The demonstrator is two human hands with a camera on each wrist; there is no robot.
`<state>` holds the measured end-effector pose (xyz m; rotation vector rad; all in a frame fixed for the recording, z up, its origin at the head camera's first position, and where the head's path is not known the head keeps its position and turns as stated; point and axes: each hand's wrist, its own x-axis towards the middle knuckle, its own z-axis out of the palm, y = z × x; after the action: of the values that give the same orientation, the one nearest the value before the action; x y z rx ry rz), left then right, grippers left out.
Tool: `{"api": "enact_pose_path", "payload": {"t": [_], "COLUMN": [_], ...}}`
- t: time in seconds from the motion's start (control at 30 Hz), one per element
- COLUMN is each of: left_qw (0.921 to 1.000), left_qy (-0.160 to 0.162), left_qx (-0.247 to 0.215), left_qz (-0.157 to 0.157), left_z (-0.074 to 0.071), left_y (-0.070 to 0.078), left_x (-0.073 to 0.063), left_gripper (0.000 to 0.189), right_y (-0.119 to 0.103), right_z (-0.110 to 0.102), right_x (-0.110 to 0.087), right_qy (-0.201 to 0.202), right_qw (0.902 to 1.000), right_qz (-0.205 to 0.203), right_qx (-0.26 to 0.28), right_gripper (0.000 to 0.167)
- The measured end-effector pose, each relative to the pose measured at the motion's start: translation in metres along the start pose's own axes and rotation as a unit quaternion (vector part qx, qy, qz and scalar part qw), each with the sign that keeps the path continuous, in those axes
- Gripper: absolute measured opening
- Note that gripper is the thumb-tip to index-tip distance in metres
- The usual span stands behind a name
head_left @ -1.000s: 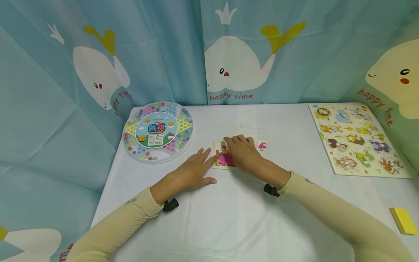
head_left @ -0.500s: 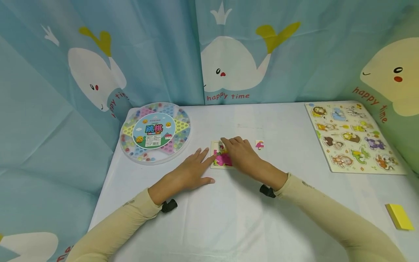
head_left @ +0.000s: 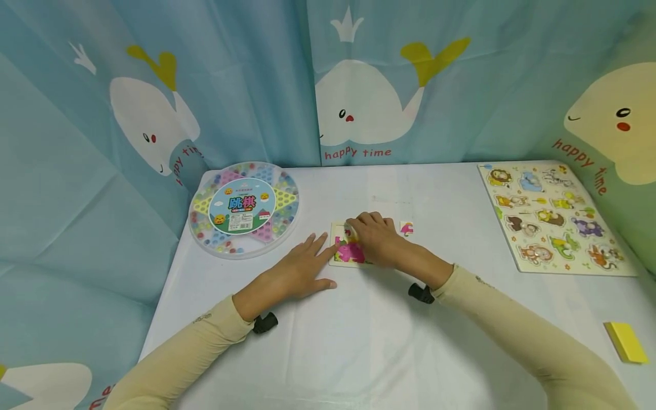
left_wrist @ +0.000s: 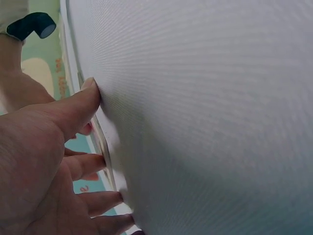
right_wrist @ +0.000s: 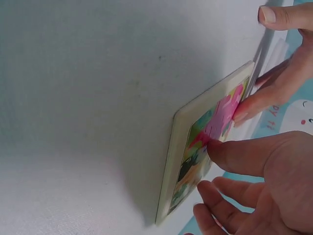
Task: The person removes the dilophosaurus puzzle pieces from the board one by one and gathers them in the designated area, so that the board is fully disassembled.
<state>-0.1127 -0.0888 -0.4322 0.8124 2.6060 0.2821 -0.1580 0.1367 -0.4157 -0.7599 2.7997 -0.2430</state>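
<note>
A small jigsaw puzzle with a pink picture and a pale frame lies flat in mid-table. My left hand is spread on the table to its left, its index fingertip touching the puzzle's left side. Over the puzzle's right part, my right hand pinches a small puzzle piece at the upper left, mostly hidden by its fingers. In the right wrist view, the right thumb rests against the picture of the puzzle, the other fingers bent beyond it. A loose pink-and-white puzzle piece lies just right of the right hand.
A round clear Chinese checkers box with coloured marbles stands at the back left. An animal peg-style board lies at the right. A yellow block sits near the right edge. A printed blue curtain hangs behind the table.
The view has shifted slightly. My right hand stays over the puzzle with small finger movements at the piece; the left hand keeps its place.
</note>
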Motion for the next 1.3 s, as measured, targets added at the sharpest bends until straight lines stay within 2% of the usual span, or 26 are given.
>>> {"api": "enact_pose_path", "payload": {"t": [0.37,0.57,0.8,0.97,1.3], "left_qw": [1.0,1.0,1.0,1.0,1.0], "left_qy": [0.002,0.0,0.003,0.003,-0.001], "left_qx": [0.005,0.003,0.003,0.003,0.003], "left_qz": [0.005,0.0,-0.003,-0.003,-0.001], "left_z": [0.0,0.001,0.002,0.001,-0.001], "left_y": [0.0,0.0,0.0,0.001,0.001], "left_x": [0.0,0.0,0.0,0.0,-0.001], "left_gripper": [0.086,0.086,0.087,0.086,0.086], "right_y": [0.002,0.003,0.005,0.008,0.014], "right_z": [-0.004,-0.004,-0.004,-0.004,0.001], "right_x": [0.002,0.0,-0.003,-0.005,-0.002], "right_qy": [-0.017,-0.015,0.012,0.03,0.059], "right_qw": [0.9997,0.9997,0.9979,0.9944,0.9941], "right_qz": [0.003,0.006,0.017,0.003,-0.021], "right_qx": [0.014,0.018,0.061,0.102,0.089], "right_gripper": [0.059,0.052,0.05,0.049,0.048]}}
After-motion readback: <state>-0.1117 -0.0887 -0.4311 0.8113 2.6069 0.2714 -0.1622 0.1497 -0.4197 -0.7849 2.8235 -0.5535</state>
